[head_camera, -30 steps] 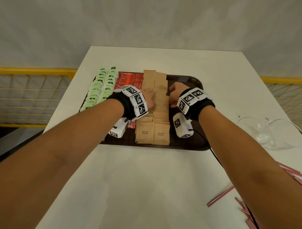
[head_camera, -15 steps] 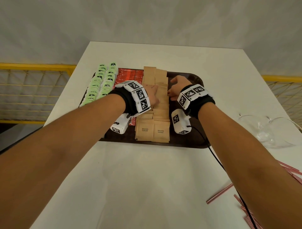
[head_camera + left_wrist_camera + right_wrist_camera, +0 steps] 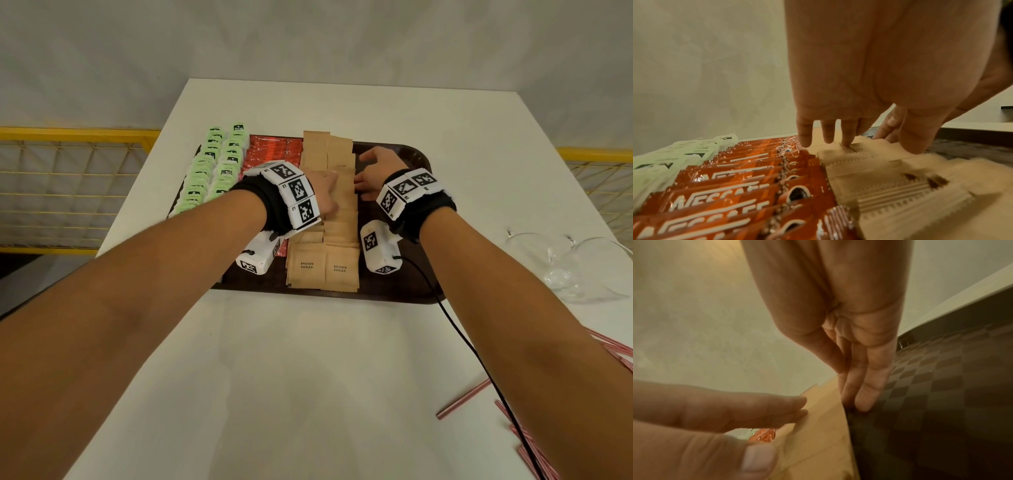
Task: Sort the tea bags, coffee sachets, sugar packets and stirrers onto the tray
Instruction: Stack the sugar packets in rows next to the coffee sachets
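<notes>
Brown paper sugar packets (image 3: pixel 337 219) lie between both flat, ungripping hands: left hand (image 3: pixel 325 195), right hand (image 3: pixel 375 174). I would press both sides gently together, keeping the rows straight on the dark plastic tray (image 3: pixel 411 161).

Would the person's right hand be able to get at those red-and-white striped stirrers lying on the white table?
Probably yes: the right hand holds nothing, and the striped stirrers lie uncovered on the white table on that side.

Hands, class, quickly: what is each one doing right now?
Left hand: open, straight fingers pressing on the brown sugar packets.
Right hand: open, straight fingers against the right edge of the packets; holding nothing.
</notes>
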A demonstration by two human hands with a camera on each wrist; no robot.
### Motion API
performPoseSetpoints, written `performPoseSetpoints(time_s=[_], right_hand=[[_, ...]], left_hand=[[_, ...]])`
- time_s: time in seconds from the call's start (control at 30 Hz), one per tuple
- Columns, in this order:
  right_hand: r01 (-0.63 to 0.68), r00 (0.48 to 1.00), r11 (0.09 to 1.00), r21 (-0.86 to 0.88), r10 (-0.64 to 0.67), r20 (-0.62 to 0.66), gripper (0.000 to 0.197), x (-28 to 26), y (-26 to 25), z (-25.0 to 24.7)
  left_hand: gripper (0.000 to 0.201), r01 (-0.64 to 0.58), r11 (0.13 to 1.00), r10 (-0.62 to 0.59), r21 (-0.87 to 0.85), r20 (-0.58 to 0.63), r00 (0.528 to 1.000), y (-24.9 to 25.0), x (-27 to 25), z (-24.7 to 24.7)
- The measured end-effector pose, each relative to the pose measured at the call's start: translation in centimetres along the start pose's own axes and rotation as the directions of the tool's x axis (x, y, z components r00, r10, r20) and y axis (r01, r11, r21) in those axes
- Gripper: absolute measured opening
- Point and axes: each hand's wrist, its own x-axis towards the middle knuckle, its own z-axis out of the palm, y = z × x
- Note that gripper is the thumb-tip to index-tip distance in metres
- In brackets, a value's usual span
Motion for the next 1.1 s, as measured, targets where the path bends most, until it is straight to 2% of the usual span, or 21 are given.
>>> performPoseSetpoints(time_s=[0.13,0.27,0.4,0.53,0.7,0.8,0.9,1.1], right_hand=[[-0.012,0.999,0.999,-0.050,0.011,-0.030,0.034,-0.4,0.1,-0.2],[-0.083,0.993,0.987,-0.134,0.094,0.078,0.019,-1.3,0.2,-0.7],[-0.107,0.985,0.987,-0.122,0.122,0.123,0.029,-2.3,0.6,-0.5],[-0.186,0.970,0.979,-0.080,0.195,0.142,0.021,-3.3,0.2,-0.1],[-0.185,0.969,0.975,-0.119,0.202,0.145,0.024,-4.7,0.4,-1.1],[-0.119,0.965,0.975,-0.189,0.159,0.210,0.033,-5.8,1.2,-1.7],[-0.097,0.937,0.960,-0.264,0.178,0.301,0.044,-6.8,1.6,-1.6],[-0.071,0.927,0.957,-0.282,0.168,0.336,0.059,-8.0,1.9,-0.4]], left_hand=[[0.068,-0.037,0.999,0.036,0.030,0.015,0.999,-0.1,-0.4,-0.3],[0.067,-0.131,0.988,0.130,0.079,0.022,0.991,-0.2,-1.7,-0.6],[0.080,-0.231,0.956,0.216,0.179,0.103,0.971,0.3,-2.2,0.1],[0.082,-0.227,0.947,0.200,0.229,0.136,0.970,1.2,-2.8,0.9],[0.081,-0.207,0.964,0.190,0.170,0.110,0.976,0.9,-3.4,0.3],[0.085,-0.216,0.955,0.193,0.202,0.128,0.973,0.5,-3.6,0.4],[0.084,-0.204,0.955,0.178,0.216,0.133,0.975,0.6,-3.7,1.1],[0.076,-0.191,0.960,0.168,0.205,0.126,0.978,0.6,-4.4,1.1]])
